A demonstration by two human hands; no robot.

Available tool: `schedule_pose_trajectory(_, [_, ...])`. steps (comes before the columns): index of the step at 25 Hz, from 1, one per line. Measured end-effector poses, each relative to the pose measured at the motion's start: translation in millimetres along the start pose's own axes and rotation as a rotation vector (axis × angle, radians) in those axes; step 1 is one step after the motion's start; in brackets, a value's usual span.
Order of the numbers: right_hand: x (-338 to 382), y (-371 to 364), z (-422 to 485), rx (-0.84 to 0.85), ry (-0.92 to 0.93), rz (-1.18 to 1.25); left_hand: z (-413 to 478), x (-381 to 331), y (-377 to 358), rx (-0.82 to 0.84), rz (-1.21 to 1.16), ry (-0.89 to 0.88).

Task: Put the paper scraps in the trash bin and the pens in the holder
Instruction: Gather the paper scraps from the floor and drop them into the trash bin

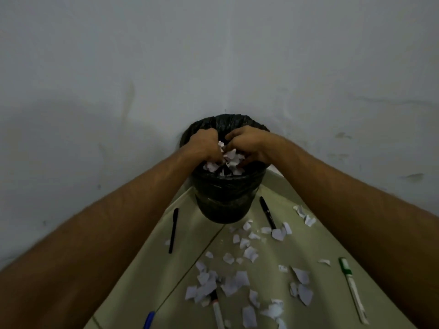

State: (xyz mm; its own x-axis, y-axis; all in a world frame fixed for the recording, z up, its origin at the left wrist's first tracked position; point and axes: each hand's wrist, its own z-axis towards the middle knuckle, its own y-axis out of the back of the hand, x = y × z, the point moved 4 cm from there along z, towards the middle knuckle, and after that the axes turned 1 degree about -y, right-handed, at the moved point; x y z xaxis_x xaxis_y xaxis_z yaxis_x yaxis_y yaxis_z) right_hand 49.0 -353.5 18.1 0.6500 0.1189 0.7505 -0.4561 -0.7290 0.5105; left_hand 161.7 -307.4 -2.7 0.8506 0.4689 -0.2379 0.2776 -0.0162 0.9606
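Observation:
A bin lined with a black bag [225, 198] stands on the floor against the wall. Over its mouth, my left hand [204, 144] and my right hand [249, 144] are cupped together around a bunch of white paper scraps [229, 157]. Several more scraps [228, 284] lie scattered on the floor in front of the bin. A black pen [173, 230] lies to the left of the bin, another black pen [267, 212] to its right. A green-capped marker [352, 289] lies at the right, a white marker [217, 312] and a blue pen [149, 319] near the bottom edge. No pen holder is in view.
The grey-white wall [213, 55] stands directly behind the bin and runs down both sides. The floor is pale tile [152, 269] with a dark joint running diagonally.

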Motion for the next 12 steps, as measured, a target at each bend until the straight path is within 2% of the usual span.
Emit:
schedule_pose_trajectory(2, [2, -1, -11, 0.04, 0.005, -0.022, -5, -1, 5, 0.03, 0.03, -0.032])
schedule_pose_trajectory(3, [2, 3, -16, -0.002, 0.043, -0.062, -12, -3, 11, -0.027, -0.021, -0.089])
schedule_pose_trajectory(4, [-2, 4, -23, -0.087, 0.106, -0.111, -26, 1, 13, -0.126, -0.115, -0.151])
schedule_pose_trajectory(7, [-24, 21, -65, -0.473, 0.405, -0.078, -90, 31, 11, -0.66, -0.504, -0.248])
schedule_pose_trajectory(8, [-41, 19, -85, -0.562, 0.478, -0.054, -112, 52, -6, -0.72, -0.552, -0.212])
schedule_pose_trajectory(9, [-62, 12, -103, -0.589, 0.503, -0.079, -129, 76, -31, -0.676, -0.539, -0.14])
schedule_pose_trajectory(12, [-133, -24, -129, -0.405, 0.355, -0.201, -155, 150, -127, -0.236, -0.312, 0.135])
